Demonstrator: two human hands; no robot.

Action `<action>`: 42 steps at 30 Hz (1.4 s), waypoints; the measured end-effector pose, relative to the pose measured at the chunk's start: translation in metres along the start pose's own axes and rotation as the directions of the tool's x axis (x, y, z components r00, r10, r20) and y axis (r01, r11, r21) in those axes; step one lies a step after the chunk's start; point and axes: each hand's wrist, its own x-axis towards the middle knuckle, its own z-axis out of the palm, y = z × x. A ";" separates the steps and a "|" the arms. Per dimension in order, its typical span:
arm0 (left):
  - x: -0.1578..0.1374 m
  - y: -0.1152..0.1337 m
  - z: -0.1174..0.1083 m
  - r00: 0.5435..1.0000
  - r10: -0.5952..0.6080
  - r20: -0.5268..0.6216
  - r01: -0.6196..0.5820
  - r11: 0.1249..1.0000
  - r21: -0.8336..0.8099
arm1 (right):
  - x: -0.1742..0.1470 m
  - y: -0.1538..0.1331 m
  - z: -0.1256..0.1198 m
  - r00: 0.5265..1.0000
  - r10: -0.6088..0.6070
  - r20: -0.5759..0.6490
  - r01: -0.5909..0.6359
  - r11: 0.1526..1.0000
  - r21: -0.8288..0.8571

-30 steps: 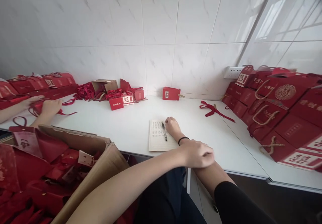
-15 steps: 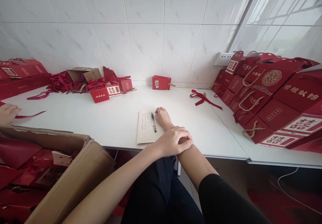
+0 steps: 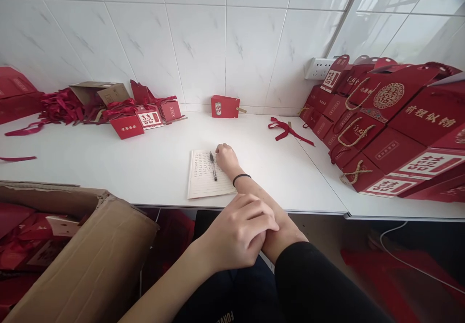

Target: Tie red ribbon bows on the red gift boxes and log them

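Bent fingertips of my left hand press against my bare right forearm, just below the black sleeve. That hand is closed, and I see no object in it. My right hand rests on the table with its fingers curled in, by the right side of an open notebook with handwritten lines. Just left of its knuckles, a clear pen with a dark cap lies across the page. Around my right wrist is a thin black band.
Red gift boxes are stacked at the right. A red ribbon and a red card-like box lie toward the wall. Small red boxes and ribbons stand back left. A cardboard box fills the front left.
My left hand has slid up the forearm toward the elbow and its fingers have curled, uncovering the wristband. The view has turned right and down; another person's hand at the left edge is gone.
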 end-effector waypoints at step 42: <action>-0.005 0.004 0.005 1.000 -0.005 0.005 0.005 0.999 0.037 | -0.001 0.002 -0.001 1.000 0.004 -0.009 -0.004 0.998 0.055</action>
